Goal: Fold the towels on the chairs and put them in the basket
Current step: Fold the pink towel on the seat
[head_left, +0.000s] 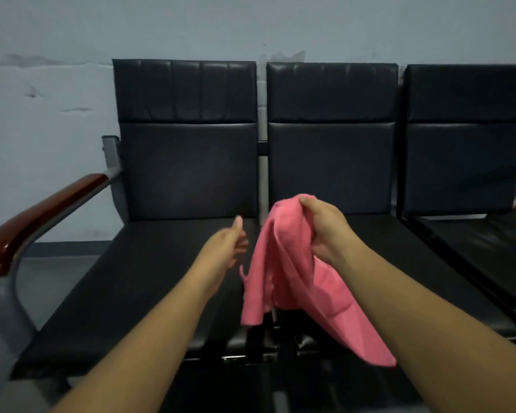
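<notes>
View from the head camera, looking down on a row of three black padded chairs set against a pale wall (42,114). The right hand (325,231), at centre frame, grips a bunched upper part of a pink towel (283,263), with fingers and thumb curled round the cloth. The towel hangs from this grip in loose folds in front of the gap between the left chair (185,168) and the middle chair (331,162). One fold drops straight down at centre and a longer fold trails toward the lower right, under the right forearm. Whether the cloth touches either seat cannot be told. The left hand (227,245), left of centre, is spread and relaxed with the thumb raised, holding nothing. It lies just beside the towel's left edge, and blur hides any contact. The right chair (465,162) stands at the right edge. A red-brown wooden armrest (42,210) on a grey metal frame occupies the left of the frame.
</notes>
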`<state>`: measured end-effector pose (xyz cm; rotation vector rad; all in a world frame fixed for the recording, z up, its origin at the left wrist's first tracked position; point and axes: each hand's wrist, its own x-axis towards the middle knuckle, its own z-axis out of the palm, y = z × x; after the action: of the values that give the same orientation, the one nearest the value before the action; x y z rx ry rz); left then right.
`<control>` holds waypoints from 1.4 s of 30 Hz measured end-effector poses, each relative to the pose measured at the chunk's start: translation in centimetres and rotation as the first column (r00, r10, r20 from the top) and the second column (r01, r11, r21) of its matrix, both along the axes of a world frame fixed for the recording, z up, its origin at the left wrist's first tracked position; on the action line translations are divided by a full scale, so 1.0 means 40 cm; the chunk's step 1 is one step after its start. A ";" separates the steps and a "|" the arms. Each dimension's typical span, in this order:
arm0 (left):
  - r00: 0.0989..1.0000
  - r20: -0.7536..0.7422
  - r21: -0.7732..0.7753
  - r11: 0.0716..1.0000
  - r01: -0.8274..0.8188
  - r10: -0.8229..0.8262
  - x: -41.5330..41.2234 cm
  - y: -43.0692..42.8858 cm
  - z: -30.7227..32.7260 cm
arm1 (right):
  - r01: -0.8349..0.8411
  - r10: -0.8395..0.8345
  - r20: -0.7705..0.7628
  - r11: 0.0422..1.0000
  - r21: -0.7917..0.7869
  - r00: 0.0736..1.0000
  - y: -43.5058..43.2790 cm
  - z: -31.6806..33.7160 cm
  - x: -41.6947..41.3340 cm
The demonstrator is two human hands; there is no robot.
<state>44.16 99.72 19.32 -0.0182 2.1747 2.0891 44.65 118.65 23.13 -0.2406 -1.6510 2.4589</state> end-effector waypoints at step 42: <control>0.994 -0.104 -0.118 0.993 -0.024 0.012 0.003 -0.212 -0.061 | -0.630 0.597 0.346 0.776 -0.023 0.723 -0.163 -0.183 0.013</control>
<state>44.27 91.23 16.89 0.0610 2.3646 2.0094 45.17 112.14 15.80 -0.1060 -2.3027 2.9170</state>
